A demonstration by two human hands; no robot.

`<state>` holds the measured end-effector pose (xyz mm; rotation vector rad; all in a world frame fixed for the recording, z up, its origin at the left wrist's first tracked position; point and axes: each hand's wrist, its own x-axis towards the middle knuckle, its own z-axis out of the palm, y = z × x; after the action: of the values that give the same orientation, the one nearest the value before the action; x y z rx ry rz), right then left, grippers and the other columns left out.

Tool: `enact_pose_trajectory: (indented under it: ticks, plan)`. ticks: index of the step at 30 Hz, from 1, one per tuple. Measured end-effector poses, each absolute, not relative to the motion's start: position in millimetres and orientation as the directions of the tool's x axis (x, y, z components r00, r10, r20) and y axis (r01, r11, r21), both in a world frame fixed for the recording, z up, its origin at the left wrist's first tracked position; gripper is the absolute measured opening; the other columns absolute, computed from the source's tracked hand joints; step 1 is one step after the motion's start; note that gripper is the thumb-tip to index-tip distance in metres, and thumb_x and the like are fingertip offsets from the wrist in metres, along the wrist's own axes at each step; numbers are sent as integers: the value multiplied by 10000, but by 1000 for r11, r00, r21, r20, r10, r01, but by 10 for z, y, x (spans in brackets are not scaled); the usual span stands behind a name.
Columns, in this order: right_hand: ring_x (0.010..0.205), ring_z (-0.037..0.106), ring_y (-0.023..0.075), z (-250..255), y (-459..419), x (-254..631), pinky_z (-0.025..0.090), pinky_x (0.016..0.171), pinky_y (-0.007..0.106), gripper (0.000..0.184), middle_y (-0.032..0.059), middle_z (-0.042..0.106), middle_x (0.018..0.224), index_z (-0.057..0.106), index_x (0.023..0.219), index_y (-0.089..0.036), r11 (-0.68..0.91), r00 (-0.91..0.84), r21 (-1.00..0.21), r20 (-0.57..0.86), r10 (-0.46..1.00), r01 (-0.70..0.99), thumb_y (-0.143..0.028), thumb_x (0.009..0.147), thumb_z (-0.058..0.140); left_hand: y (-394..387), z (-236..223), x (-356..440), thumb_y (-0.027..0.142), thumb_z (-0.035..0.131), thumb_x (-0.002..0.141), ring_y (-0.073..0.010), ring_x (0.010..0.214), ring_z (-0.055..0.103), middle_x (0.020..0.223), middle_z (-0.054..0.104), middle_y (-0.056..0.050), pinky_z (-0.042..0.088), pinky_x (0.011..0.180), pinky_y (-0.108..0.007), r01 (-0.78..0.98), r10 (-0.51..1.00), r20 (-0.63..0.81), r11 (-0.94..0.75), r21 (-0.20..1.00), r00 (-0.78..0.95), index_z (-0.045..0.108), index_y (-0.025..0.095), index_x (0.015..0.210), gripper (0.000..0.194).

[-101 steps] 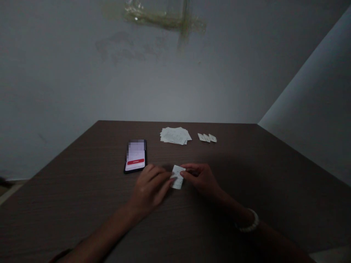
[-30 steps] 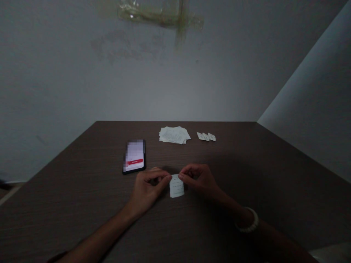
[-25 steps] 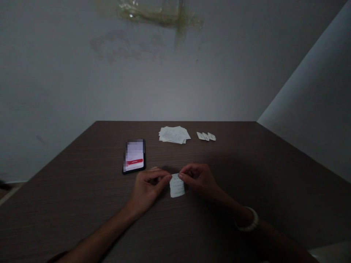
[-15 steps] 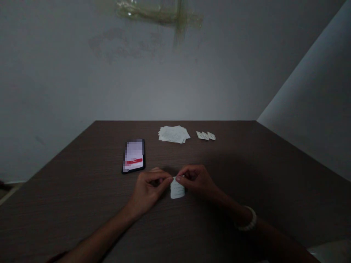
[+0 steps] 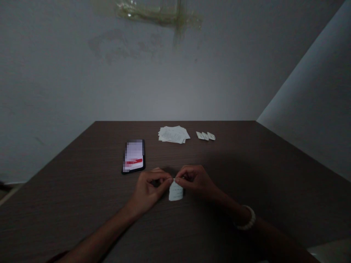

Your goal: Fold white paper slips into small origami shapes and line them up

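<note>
Between my hands is a small white piece of paper [image 5: 176,191] with lines of print on it. My left hand [image 5: 150,188] pinches its upper left corner between thumb and forefinger. At the top edge, close beside those fingertips, my right hand [image 5: 196,179] grips the paper in the same way. The sheet's lower part hangs free toward me, slightly curved. My fingertips cover its top edge, so any fold there is hidden.
A phone [image 5: 134,156] with a lit, partly blurred screen lies beyond my left hand on the dark wooden table [image 5: 90,182]. Farther back are a loose pile of white papers [image 5: 173,134] and three small folded papers [image 5: 205,136]. A wall [image 5: 175,84] stands behind the table.
The paper has shifted slightly left and toward me, and its lower part tilts a little differently. Both hands keep their pinch, almost in place.
</note>
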<state>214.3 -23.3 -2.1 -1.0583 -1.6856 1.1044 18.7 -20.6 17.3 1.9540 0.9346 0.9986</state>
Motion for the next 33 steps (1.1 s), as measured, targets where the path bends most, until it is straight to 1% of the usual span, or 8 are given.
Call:
enact_pose_trajectory:
  ticks: [4, 9, 16, 20, 25, 28, 30, 33]
  plan:
    - [541, 551, 98, 0, -225, 2191, 418, 508, 207, 169, 0, 629, 625, 683, 746, -138, 199, -279, -967, 149, 948, 160, -306, 766, 691, -204, 190, 174, 294, 601, 853, -149, 635, 520, 672, 621, -39, 411, 601, -269, 258, 868, 292, -413, 874, 401, 710, 141, 722, 229]
    - [582, 569, 109, 35, -207, 2246, 445, 544, 222, 170, 9, 650, 664, 685, 749, -148, 204, -282, -965, 153, 947, 162, -316, 773, 679, -192, 165, 167, 319, 615, 840, -160, 649, 533, 677, 627, -47, 406, 603, -276, 240, 898, 237, -339, 910, 371, 716, 140, 718, 239]
    - [624, 587, 124, 81, -212, 2260, 457, 595, 246, 139, 17, 653, 686, 678, 724, -145, 211, -279, -963, 158, 947, 170, -277, 766, 670, -172, 125, 168, 338, 635, 822, -168, 660, 553, 689, 652, -54, 410, 611, -278, 221, 916, 210, -296, 929, 342, 723, 141, 721, 239]
    - [617, 572, 120, 62, -207, 2261, 439, 581, 235, 144, 17, 650, 680, 677, 725, -141, 210, -260, -956, 154, 953, 205, -277, 773, 665, -175, 127, 177, 351, 629, 818, -169, 653, 560, 687, 662, -52, 419, 611, -275, 225, 925, 182, -266, 938, 335, 732, 143, 736, 247]
    - [599, 550, 108, -35, -168, 2255, 414, 573, 219, 126, 6, 642, 670, 671, 741, -139, 206, -283, -936, 123, 951, 285, -251, 788, 638, -141, 95, 170, 322, 621, 803, -178, 684, 594, 708, 687, -50, 442, 632, -271, 298, 923, 127, -244, 923, 364, 729, 149, 717, 222]
    - [557, 503, 98, -79, -139, 2250, 376, 554, 221, 109, -12, 610, 618, 683, 738, -149, 275, -288, -860, 159, 944, 429, -229, 790, 630, -95, 54, 153, 267, 591, 803, -173, 693, 612, 736, 702, -44, 449, 635, -262, 370, 902, 133, -297, 880, 410, 722, 156, 718, 191]
    - [566, 490, 101, -100, -119, 2247, 368, 588, 235, 86, -16, 597, 604, 683, 708, -158, 380, -312, -756, 242, 919, 533, -199, 772, 643, -63, 28, 146, 234, 564, 810, -169, 685, 610, 720, 700, -34, 448, 653, -270, 435, 881, 170, -376, 818, 442, 716, 163, 706, 197]
    - [639, 523, 120, -134, -93, 2242, 377, 662, 257, 63, 0, 629, 663, 671, 691, -166, 512, -382, -592, 342, 859, 622, -168, 752, 656, -25, -1, 147, 192, 552, 806, -160, 642, 588, 671, 692, -17, 439, 731, -304, 530, 849, 227, -485, 696, 478, 697, 170, 658, 208]
